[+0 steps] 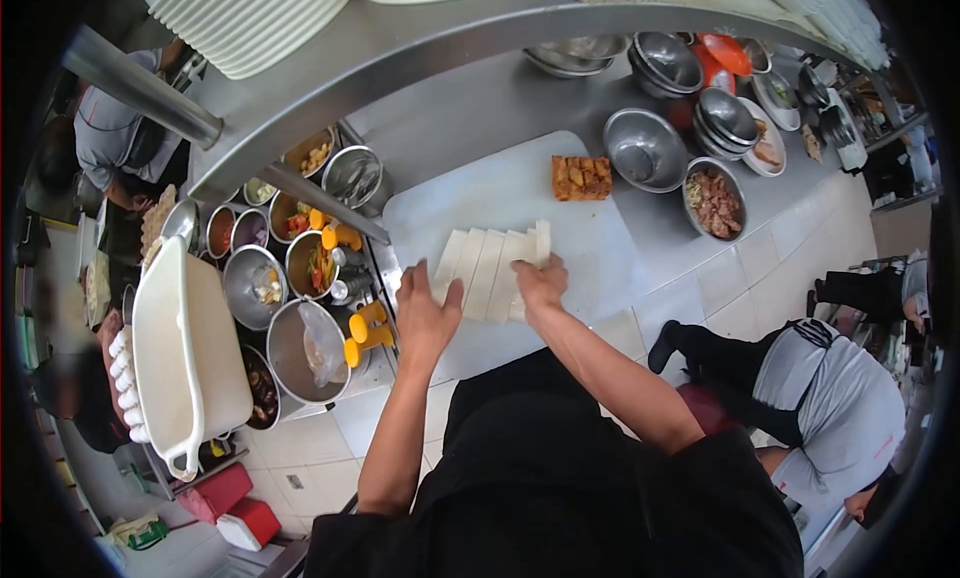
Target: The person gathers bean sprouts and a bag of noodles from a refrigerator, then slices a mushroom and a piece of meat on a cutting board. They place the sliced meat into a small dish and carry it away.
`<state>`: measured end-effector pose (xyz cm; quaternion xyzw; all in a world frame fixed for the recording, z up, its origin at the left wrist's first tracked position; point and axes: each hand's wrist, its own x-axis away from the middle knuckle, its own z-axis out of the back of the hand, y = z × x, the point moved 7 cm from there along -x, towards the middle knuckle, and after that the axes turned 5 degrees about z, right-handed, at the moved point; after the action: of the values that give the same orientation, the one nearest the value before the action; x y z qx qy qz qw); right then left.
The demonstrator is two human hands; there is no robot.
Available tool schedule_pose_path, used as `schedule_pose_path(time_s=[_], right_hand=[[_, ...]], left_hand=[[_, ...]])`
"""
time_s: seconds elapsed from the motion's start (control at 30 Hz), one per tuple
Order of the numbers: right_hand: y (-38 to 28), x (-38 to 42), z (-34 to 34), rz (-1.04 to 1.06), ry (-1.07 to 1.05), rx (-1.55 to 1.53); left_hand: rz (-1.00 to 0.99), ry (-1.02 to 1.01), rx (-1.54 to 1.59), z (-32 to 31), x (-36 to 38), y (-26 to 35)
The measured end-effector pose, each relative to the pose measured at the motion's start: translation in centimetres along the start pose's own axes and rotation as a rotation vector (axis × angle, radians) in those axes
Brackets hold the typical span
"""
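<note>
A row of white slabs (483,275), like slices of tofu, lies fanned on a white cutting board (430,211). My left hand (428,318) is open at the left end of the row, thumb and fingers apart, fingertips right at the first slab's edge. At the other end, my right hand (541,286) has its fingers curled around the near end of the rightmost white slab (543,240), which is tilted up on its edge. A browned, crusty block (581,178) sits at the board's far right.
Metal bowls (645,150), one with chopped meat (713,200), stand right of the board. Left are ingredient pots (255,283), yellow-handled tools (367,335) and a white tub (190,348). A steel shelf (400,40) with stacked plates overhangs the back. A co-worker (830,398) bends at right.
</note>
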<state>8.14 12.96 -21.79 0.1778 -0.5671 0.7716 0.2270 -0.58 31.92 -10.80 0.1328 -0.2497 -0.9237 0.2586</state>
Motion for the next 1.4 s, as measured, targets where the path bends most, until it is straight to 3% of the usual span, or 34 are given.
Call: schedule_pose_path(time_s=[0.13,0.2,0.3,0.4,0.5,0.6,0.67,0.7,0.77,0.8,0.87,1.0,1.07,1.13,1.2,1.27,1.33,1.4], right_hand=[[-1.5,1.1,-0.5,0.02,0.056,0.358],[-1.8,1.6,-1.0,0.083,0.091,0.421],[-2.4,2.2,-2.6,0.166,-0.041,0.352],[-3.1,1.6,-2.5,0.216,-0.07,0.333],[-1.6,-0.1,-4.1,0.093,-0.224,0.227],[-2.4,1.2,-4.6,0.161,-0.172,0.486],[-3.7,2.8,-5.0,0.391,-0.103,0.656],[-3.8,2.8,-4.8,0.392,-0.113,0.657],[-3.8,3.0,-5.5,0.339,-0.331,0.41],[-4.3,3.0,-5.3,0.336,-0.337,0.408],[-4.4,3.4,-5.2,0.147,-0.459,0.347],[-2.3,2.1,-6.0,0.059,-0.529,0.135],[-2.4,2.9,-6.6,-0.018,-0.66,0.036],[-1.7,2.8,-6.9,-0.041,-0.685,0.053],[-1.9,3.0,-6.6,-0.06,-0.717,0.07],[-4.2,3.6,-5.0,-0.004,-0.714,0.166],[-5.5,2.7,-3.2,0.011,-0.695,0.224],[-8.9,1.3,0.4,0.283,-0.514,0.226]], left_hand=[[0.149,-0.204,-0.195,-4.8,-2.6,-0.3],[0.346,-0.33,0.042,-5.1,-2.3,-0.8],[0.451,-0.464,0.091,-7.5,-2.1,-2.2],[0.479,-0.279,0.059,-7.5,-1.7,-3.0],[0.567,-0.3,0.19,-6.2,-1.4,-2.2],[0.585,-0.295,0.222,-6.0,-1.2,-2.6],[0.61,-0.314,0.234,-6.0,-0.9,-2.6],[0.623,-0.345,0.246,-6.1,-0.6,-2.6],[0.658,-0.332,0.247,-7.0,-0.2,-3.8],[0.687,-0.323,0.253,-7.6,0.1,-4.4],[0.714,-0.255,0.313,-7.1,0.5,-3.8],[0.846,-0.181,0.478,-6.8,1.5,-3.6],[0.859,-0.177,0.476,-6.8,1.8,-3.5],[0.935,-0.196,0.625,-6.7,2.3,-2.9],[0.889,-0.211,0.676,-8.2,3.5,-4.4],[0.845,-0.22,0.727,-8.9,2.6,-3.1],[0.924,-0.114,0.87,-8.5,2.6,0.1],[0.889,-0.182,0.934,-7.9,0.6,5.6]])
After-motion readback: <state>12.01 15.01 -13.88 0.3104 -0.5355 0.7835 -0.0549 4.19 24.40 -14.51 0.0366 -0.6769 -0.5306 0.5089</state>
